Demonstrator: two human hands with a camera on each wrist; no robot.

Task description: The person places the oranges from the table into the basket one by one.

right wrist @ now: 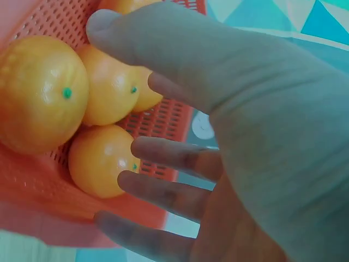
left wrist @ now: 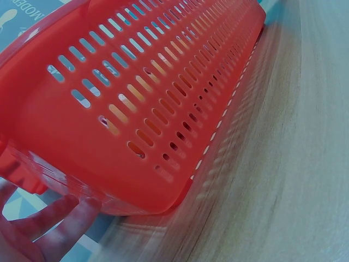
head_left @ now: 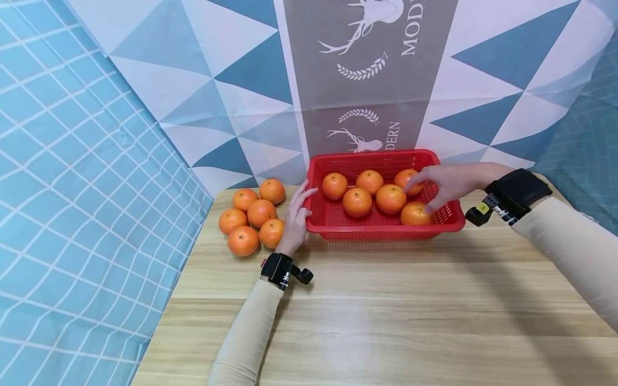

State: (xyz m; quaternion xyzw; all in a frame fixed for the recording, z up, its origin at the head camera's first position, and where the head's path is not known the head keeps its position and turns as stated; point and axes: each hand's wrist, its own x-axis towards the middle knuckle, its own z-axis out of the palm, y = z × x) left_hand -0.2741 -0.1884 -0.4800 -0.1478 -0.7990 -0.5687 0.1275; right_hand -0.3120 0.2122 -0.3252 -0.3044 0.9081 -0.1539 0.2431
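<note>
A red plastic basket (head_left: 386, 229) with slotted sides stands on the table and holds several oranges (head_left: 357, 202). My left hand (head_left: 293, 220) lies along the basket's left end, its fingers extended. In the left wrist view the fingertips (left wrist: 82, 210) touch the outside of the end wall. Reaching in from the right side, my right hand (head_left: 446, 185) hovers over the nearest right orange (head_left: 415, 214), thumb and fingers spread apart. In the right wrist view nothing is gripped; the fingers (right wrist: 163, 194) are apart beside the oranges (right wrist: 101, 161).
Several more oranges (head_left: 243, 241) sit grouped on the wooden table (head_left: 367, 316), left of the basket and close to my left hand. A patterned cloth (head_left: 241, 91) hangs behind the basket. Blue checked cloth (head_left: 96, 214) borders the table's left side.
</note>
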